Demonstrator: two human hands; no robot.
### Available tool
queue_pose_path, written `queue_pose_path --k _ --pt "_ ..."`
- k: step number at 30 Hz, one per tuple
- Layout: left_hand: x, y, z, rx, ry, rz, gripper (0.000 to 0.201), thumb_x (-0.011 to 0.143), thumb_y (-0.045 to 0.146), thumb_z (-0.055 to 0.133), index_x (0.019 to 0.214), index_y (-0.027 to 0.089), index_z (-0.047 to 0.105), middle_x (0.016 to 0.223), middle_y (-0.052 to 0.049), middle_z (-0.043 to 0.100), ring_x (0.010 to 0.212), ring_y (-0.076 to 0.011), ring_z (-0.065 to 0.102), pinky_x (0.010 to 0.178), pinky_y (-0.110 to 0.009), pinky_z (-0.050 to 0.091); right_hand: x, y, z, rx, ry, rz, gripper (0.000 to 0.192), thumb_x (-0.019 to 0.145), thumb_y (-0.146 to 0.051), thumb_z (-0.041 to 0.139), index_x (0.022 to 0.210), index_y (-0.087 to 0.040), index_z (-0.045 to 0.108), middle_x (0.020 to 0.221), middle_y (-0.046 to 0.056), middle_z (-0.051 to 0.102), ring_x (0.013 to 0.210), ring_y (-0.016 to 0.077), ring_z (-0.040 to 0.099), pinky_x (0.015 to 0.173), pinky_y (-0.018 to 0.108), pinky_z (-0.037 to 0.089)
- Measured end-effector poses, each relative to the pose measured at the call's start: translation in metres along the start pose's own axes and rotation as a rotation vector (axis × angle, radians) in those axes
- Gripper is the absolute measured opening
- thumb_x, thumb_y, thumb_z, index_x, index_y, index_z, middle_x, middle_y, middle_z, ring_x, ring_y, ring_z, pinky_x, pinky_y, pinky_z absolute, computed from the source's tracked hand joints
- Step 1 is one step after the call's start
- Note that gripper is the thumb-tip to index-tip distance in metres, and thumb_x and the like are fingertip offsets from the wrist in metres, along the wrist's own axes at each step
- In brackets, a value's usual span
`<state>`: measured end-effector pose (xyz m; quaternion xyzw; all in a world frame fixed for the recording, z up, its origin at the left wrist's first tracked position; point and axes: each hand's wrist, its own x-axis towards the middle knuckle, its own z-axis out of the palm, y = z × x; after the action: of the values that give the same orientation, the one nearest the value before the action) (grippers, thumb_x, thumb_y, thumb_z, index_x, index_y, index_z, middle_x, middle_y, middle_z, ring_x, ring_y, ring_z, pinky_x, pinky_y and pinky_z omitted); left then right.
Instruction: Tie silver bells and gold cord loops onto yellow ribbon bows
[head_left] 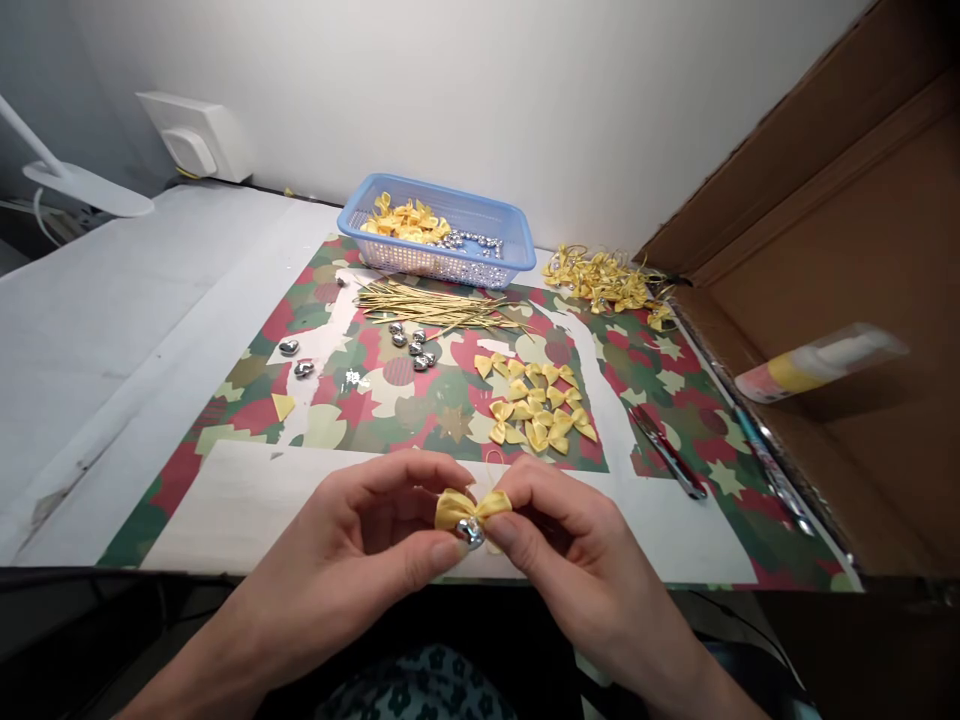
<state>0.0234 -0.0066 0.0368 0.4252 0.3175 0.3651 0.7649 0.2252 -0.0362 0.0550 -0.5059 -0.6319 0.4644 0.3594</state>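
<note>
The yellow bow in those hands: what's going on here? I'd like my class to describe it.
The person's left hand and right hand hold a yellow bow near the front edge of the table, a silver piece below its middle. Beyond lie loose bows, gold ties and more silver pieces. At the back, a blue basket holds further bows, with a pile of bows to its right.

A small yellow satin ribbon bow (474, 509) is held up at the near middle of the scene, its two lobes spread left and right from a gathered centre. A shiny, rounded silver metallic bead (470, 533) sits against its near side, just below the gather. A thin yellow cord loop (493, 452) shows beyond the right lobe.
</note>
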Motion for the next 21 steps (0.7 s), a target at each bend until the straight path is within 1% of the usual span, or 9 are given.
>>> queue_pose_path --k 3,6,9,13,15,18,21 --pt "-0.001 0.000 0.002 0.019 0.010 0.041 0.033 0.085 0.015 0.084 0.112 0.032 0.079 0.092 0.002 0.077 0.085 -0.0125 0.068 0.076 -0.017 0.055 0.000 0.001 0.002 0.017 -0.006 0.002 0.024 0.102 -0.029 0.057 0.081 -0.020 0.064 0.076 -0.003 0.056 0.071 0.0120 0.050 0.064 0.026 0.038" --pt "-0.002 -0.001 0.004 0.029 0.014 0.049 0.026 0.087 0.013 0.081 0.104 0.031 0.082 0.090 0.001 0.077 0.085 -0.0132 0.068 0.076 -0.018 0.055 0.001 0.000 0.004 0.049 -0.006 0.016 0.026 0.102 -0.033 0.057 0.080 -0.019 0.063 0.075 -0.002 0.054 0.070 0.0122 0.048 0.063 0.027 0.037" --pt "-0.001 -0.002 0.004 0.049 0.043 0.026 0.016 0.085 0.015 0.083 0.094 0.028 0.083 0.081 0.001 0.074 0.077 -0.0124 0.063 0.071 -0.019 0.053 0.002 0.000 0.007 0.098 0.000 0.070 0.031 0.102 -0.039 0.057 0.078 -0.019 0.061 0.073 -0.002 0.051 0.068 0.0124 0.044 0.061 0.027 0.034" --pt "0.000 -0.002 0.001 0.057 0.112 0.011 0.014 0.080 0.018 0.087 0.092 0.025 0.083 0.076 0.002 0.071 0.070 -0.0113 0.059 0.065 -0.019 0.049 0.002 0.003 0.006 0.135 -0.036 0.117 0.032 0.100 -0.041 0.058 0.076 -0.019 0.059 0.073 -0.002 0.050 0.068 0.0126 0.043 0.060 0.027 0.034" --pt "0.000 0.000 0.001 0.037 0.091 -0.005 0.013 0.081 0.018 0.087 0.092 0.024 0.082 0.078 0.001 0.072 0.072 -0.0119 0.060 0.067 -0.020 0.050 0.003 0.003 0.001 0.098 -0.046 0.097 0.029 0.098 -0.038 0.061 0.076 -0.019 0.060 0.073 -0.002 0.051 0.068 0.0128 0.045 0.062 0.027 0.035" --pt "-0.001 0.003 0.002 0.004 0.055 -0.035 0.010 0.082 0.018 0.085 0.090 0.023 0.082 0.079 0.000 0.072 0.072 -0.0120 0.060 0.067 -0.020 0.049 0.008 0.002 -0.011 0.006 -0.049 0.030 0.019 0.098 -0.029 0.062 0.082 -0.020 0.066 0.078 -0.001 0.058 0.073 0.0135 0.052 0.066 0.028 0.039" --pt "-0.002 0.004 0.003 -0.013 0.027 -0.064 0.010 0.082 0.019 0.085 0.091 0.022 0.080 0.079 0.000 0.071 0.071 -0.0117 0.057 0.064 -0.020 0.046 0.016 0.002 -0.020 -0.081 -0.026 -0.059 0.017 0.100 -0.025 0.061 0.086 -0.021 0.069 0.083 0.000 0.063 0.078 0.0142 0.056 0.070 0.028 0.042"
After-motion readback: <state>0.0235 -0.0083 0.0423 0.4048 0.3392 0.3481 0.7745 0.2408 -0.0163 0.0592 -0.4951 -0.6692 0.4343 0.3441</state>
